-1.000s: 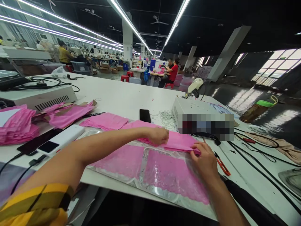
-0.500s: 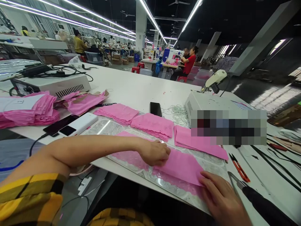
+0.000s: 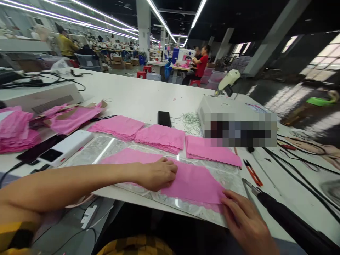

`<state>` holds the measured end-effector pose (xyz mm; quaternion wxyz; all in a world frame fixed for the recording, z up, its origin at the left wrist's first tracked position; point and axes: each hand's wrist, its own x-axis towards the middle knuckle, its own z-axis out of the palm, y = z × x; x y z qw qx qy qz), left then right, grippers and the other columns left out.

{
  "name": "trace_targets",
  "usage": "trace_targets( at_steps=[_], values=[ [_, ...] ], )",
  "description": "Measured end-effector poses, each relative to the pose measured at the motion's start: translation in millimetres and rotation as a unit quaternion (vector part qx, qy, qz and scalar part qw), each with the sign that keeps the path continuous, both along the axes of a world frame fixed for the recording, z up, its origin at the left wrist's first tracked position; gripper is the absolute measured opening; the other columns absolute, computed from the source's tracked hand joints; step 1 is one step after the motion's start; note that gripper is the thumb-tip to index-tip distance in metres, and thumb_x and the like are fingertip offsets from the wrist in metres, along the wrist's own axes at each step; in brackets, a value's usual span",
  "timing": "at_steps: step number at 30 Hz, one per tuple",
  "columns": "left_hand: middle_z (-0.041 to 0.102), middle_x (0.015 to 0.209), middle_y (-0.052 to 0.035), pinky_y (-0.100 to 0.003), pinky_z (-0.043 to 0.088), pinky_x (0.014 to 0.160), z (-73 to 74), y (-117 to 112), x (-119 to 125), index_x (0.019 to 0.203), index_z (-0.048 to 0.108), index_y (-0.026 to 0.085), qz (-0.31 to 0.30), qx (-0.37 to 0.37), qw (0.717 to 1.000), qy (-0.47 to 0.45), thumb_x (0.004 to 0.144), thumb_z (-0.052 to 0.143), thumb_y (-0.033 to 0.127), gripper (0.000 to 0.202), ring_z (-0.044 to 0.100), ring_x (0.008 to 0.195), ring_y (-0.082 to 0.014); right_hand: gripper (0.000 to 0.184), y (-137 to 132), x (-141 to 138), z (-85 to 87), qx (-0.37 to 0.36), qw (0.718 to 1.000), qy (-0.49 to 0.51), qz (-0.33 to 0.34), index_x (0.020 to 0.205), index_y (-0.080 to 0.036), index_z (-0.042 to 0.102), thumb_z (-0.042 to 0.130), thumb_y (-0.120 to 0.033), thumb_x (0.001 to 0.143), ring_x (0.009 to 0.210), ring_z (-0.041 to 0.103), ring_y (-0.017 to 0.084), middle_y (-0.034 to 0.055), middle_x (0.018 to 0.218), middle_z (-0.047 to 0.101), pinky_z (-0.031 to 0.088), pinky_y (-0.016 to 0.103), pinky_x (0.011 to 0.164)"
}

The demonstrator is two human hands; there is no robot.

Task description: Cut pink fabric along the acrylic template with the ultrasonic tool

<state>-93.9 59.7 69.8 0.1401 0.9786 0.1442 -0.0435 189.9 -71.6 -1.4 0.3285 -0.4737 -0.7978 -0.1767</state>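
Observation:
A pink fabric piece (image 3: 195, 184) lies on a clear plastic sheet (image 3: 111, 147) at the near edge of the white table (image 3: 138, 99). My left hand (image 3: 158, 174) rests on the piece's left end, fingers curled down onto it. Its right corner is held flat by my right hand (image 3: 243, 221), fingers stretched out. Another pink piece (image 3: 124, 156) lies under the plastic to the left. Three stacks of pink pieces (image 3: 159, 136) sit in a row just beyond.
A white machine box (image 3: 225, 113) stands at the right, with red snips (image 3: 252, 173) and a black-handled tool (image 3: 287, 221) near my right hand. A black phone (image 3: 164, 118), white power bank (image 3: 65, 147) and pink piles (image 3: 16, 129) lie left. Other people work at far tables.
A pink piece came off the far right stack and now lies flat on the plastic near the table edge. Both hands moved toward me with it.

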Motion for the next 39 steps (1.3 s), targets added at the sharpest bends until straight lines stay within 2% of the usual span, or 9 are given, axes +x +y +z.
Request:
trace_targets(
  at_steps=[5,8,12,17,19,21,24,30,39],
  values=[
    [0.055,0.084,-0.0029,-0.031,0.035,0.081,0.3,0,-4,0.071,0.052,0.017,0.000,-0.011,0.998,-0.060,0.089,0.053,0.009,0.020,0.047,0.078,-0.0168,0.016,-7,-2,-5.6,-0.013,0.996,0.057,-0.060,0.103,-0.022,0.063,0.057,-0.015,0.090,0.096,0.067,0.017,0.0062,0.105,0.068,0.056,0.030,0.084],
    [0.055,0.081,-0.0015,-0.030,0.036,0.079,0.1,-2,6,0.072,0.054,0.017,0.013,-0.019,0.997,-0.072,0.090,0.055,0.010,0.019,0.049,0.076,-0.0158,0.017,-7,-4,-6.4,-0.012,0.995,0.076,-0.069,0.103,-0.021,0.063,0.056,-0.013,0.089,0.096,0.067,0.017,0.0064,0.104,0.068,0.057,0.029,0.085],
    [0.062,0.087,-0.0033,-0.028,0.041,0.080,-4.2,-13,44,0.083,0.061,0.016,0.024,-0.023,0.993,-0.115,0.087,0.066,0.021,0.008,0.056,0.083,-0.0171,0.017,-7,-7,-7.8,0.002,0.994,0.086,-0.069,0.102,-0.020,0.063,0.056,-0.010,0.089,0.097,0.066,0.016,0.0073,0.103,0.067,0.056,0.028,0.086],
    [0.065,0.096,-0.0088,-0.033,0.047,0.083,-14.4,-28,103,0.098,0.064,0.013,0.011,0.002,0.996,-0.091,0.083,0.072,0.038,0.030,0.061,0.091,-0.0235,0.017,-9,-9,-8.4,0.013,0.994,0.088,-0.070,0.102,-0.018,0.062,0.055,-0.009,0.090,0.097,0.066,0.016,0.0087,0.104,0.066,0.056,0.027,0.086],
    [0.065,0.094,-0.0106,-0.034,0.048,0.083,-18.1,-31,119,0.097,0.065,0.011,0.015,-0.005,0.997,-0.076,0.085,0.070,0.036,0.028,0.063,0.090,-0.0246,0.019,-9,-10,-7.8,0.013,0.993,0.095,-0.067,0.103,-0.018,0.063,0.055,-0.008,0.089,0.097,0.066,0.016,0.0089,0.105,0.067,0.056,0.028,0.086],
    [0.066,0.091,-0.0114,-0.034,0.049,0.083,-21.0,-32,128,0.090,0.065,0.011,0.020,-0.023,0.997,-0.071,0.090,0.063,0.029,0.018,0.064,0.088,-0.0244,0.021,-10,-10,-7.0,0.014,0.992,0.103,-0.066,0.104,-0.019,0.063,0.055,-0.007,0.088,0.098,0.066,0.017,0.0086,0.105,0.067,0.057,0.029,0.086],
    [0.067,0.085,-0.0104,-0.033,0.050,0.079,-24.4,-32,131,0.081,0.066,0.013,0.030,-0.049,0.996,-0.070,0.092,0.054,0.018,0.017,0.064,0.085,-0.0235,0.023,-12,-10,-5.4,0.016,0.991,0.113,-0.074,0.104,-0.020,0.063,0.055,-0.007,0.087,0.096,0.067,0.017,0.0079,0.104,0.068,0.058,0.029,0.084],
    [0.070,0.084,-0.0062,-0.027,0.047,0.072,-27.1,-23,126,0.079,0.069,0.015,0.075,-0.139,0.984,-0.086,0.084,0.053,0.012,0.017,0.064,0.081,-0.0198,0.024,-14,-9,-3.9,0.012,0.988,0.128,-0.091,0.106,-0.023,0.062,0.054,-0.008,0.089,0.096,0.067,0.017,0.0066,0.103,0.069,0.058,0.031,0.083],
    [0.066,0.071,-0.0028,-0.024,0.044,0.066,-24.4,-19,124,0.067,0.066,0.014,0.141,-0.295,0.935,-0.135,0.076,0.054,0.011,0.015,0.059,0.070,-0.0159,0.024,-20,-8,-8.1,0.017,0.982,0.152,-0.115,0.108,-0.019,0.062,0.055,-0.007,0.088,0.099,0.065,0.016,0.0080,0.105,0.066,0.055,0.028,0.088]
  ],
)
